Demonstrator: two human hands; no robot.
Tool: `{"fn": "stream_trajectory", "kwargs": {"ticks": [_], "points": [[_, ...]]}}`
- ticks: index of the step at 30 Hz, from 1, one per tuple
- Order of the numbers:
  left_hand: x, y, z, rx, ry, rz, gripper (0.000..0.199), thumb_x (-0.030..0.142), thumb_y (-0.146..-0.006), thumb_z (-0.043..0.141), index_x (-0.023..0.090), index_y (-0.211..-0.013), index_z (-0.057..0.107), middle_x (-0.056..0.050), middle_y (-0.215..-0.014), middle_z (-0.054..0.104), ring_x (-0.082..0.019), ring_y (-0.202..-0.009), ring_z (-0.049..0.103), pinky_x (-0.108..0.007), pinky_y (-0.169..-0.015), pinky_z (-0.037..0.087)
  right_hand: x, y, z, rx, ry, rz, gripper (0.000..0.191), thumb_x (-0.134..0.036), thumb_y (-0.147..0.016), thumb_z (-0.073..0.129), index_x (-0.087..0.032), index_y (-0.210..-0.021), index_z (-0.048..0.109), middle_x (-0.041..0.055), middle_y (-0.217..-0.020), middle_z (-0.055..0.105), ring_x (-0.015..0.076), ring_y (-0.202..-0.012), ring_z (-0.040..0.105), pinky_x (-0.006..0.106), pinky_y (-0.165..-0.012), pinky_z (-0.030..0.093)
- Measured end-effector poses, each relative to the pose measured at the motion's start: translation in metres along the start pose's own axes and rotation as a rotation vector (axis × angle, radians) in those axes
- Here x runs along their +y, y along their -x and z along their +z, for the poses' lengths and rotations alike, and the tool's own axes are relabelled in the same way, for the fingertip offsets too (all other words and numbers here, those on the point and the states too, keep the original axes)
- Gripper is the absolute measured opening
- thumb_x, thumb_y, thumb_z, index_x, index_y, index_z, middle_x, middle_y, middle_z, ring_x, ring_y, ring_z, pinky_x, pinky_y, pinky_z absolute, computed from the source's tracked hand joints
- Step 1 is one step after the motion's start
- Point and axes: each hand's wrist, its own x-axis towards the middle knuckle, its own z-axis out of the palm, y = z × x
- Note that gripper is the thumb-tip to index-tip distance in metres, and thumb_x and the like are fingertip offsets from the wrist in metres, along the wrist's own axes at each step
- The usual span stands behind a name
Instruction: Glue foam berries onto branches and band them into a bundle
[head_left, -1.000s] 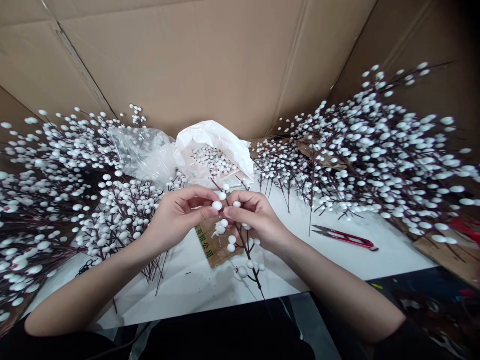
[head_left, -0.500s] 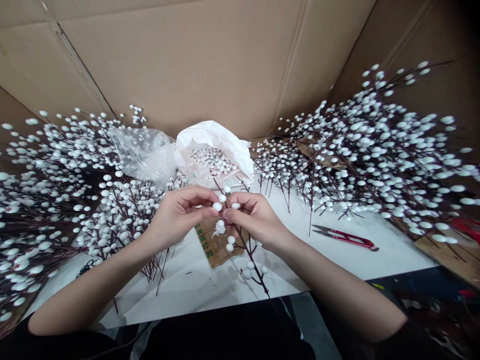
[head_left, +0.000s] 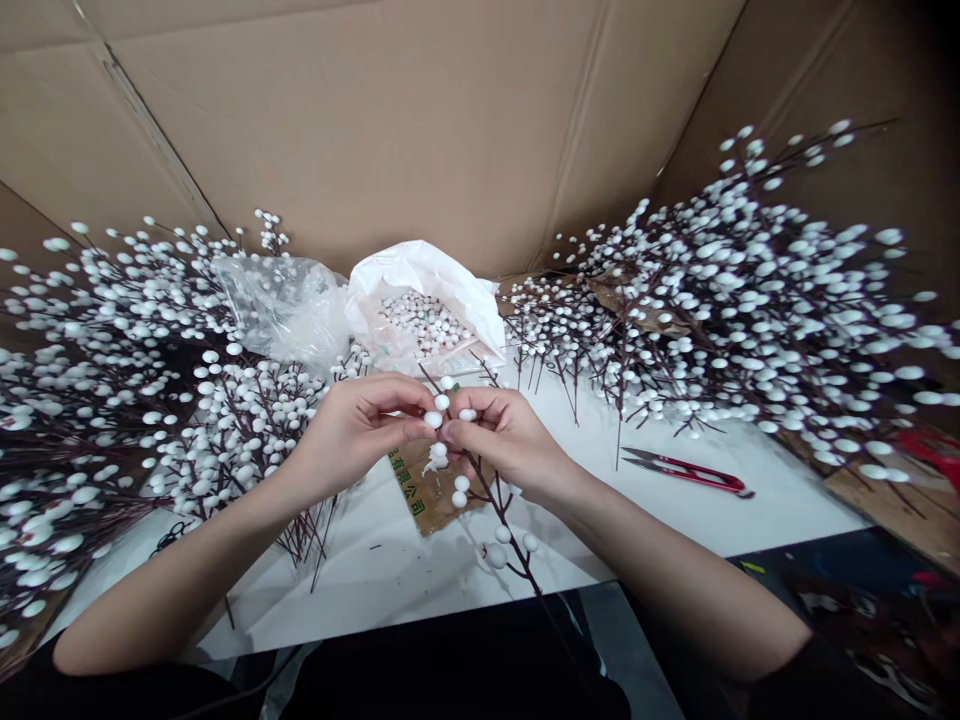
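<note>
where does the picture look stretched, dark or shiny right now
Head view, right edge: berries look stretched sideways; head view, top right corner: fades to black; head view, left of centre: glints on the clear bag; head view, front: soft shadows on the white table; head view, middle: left hand and right hand look fairly sharp.

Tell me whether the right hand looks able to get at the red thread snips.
Probably yes: nothing covers the red thread snips, though the right hand would first need to release the white-berried stem.
</note>
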Motion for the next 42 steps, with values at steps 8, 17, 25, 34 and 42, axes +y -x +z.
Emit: {"fn": "stream_trajectory", "kwargs": {"ticks": [8,17,25,34,42], "points": [[-0.004,-0.002,0.004,0.006,-0.015,0.053,0.006,0.017,-0.077,0.075,0.017,-0.083,0.073,-0.004,-0.087,0.072,-0.013,-0.083,0.066,-0.020,-0.074,0.052,0.003,-0.001,-0.003,0.024,0.023,0.011,0.019,-0.021,-0.075,0.069,-0.016,-0.063,0.054,-0.0050,-0.054,0.058,0.0050,-0.039,0.049,0.015,-0.039,0.040],[0.010,0.001,0.001,0.018,-0.035,0.038,0.007,0.018,-0.081,0.071,0.017,-0.088,0.071,-0.004,-0.091,0.070,-0.013,-0.085,0.066,-0.020,-0.075,0.053,-0.002,0.000,-0.005,0.012,0.145,-0.215,0.018,-0.033,-0.082,0.070,-0.017,-0.076,0.063,-0.0011,-0.068,0.062,0.0109,-0.063,0.059,0.022,-0.060,0.048],[0.004,-0.003,0.005,-0.120,0.094,-0.126,0.014,0.022,-0.080,0.071,0.014,-0.091,0.069,-0.006,-0.094,0.072,-0.016,-0.088,0.069,-0.028,-0.081,0.056,0.003,-0.006,-0.013,0.123,0.033,-0.200,0.016,-0.036,-0.080,0.074,-0.020,-0.081,0.070,-0.0005,-0.078,0.065,0.0105,-0.069,0.057,0.022,-0.067,0.045],[-0.050,-0.100,-0.024,-0.235,-0.685,-0.183,0.026,0.015,-0.087,0.056,0.011,-0.111,0.067,-0.013,-0.111,0.071,-0.023,-0.103,0.066,-0.038,-0.094,0.051,-0.009,-0.003,-0.013,0.232,-0.163,-0.073,0.018,-0.033,-0.070,0.079,-0.017,-0.072,0.071,-0.0023,-0.057,0.056,0.0077,-0.050,0.046,0.019,-0.047,0.035],[-0.102,-0.141,-0.008,-0.224,-0.956,-0.258,0.031,0.035,-0.092,0.060,0.015,-0.115,0.060,-0.009,-0.117,0.062,-0.022,-0.103,0.062,-0.044,-0.089,0.054,-0.005,-0.006,-0.015,0.242,-0.180,-0.065,0.018,-0.031,-0.067,0.080,-0.016,-0.067,0.069,-0.0042,-0.054,0.053,0.0069,-0.048,0.043,0.019,-0.049,0.038]]}}
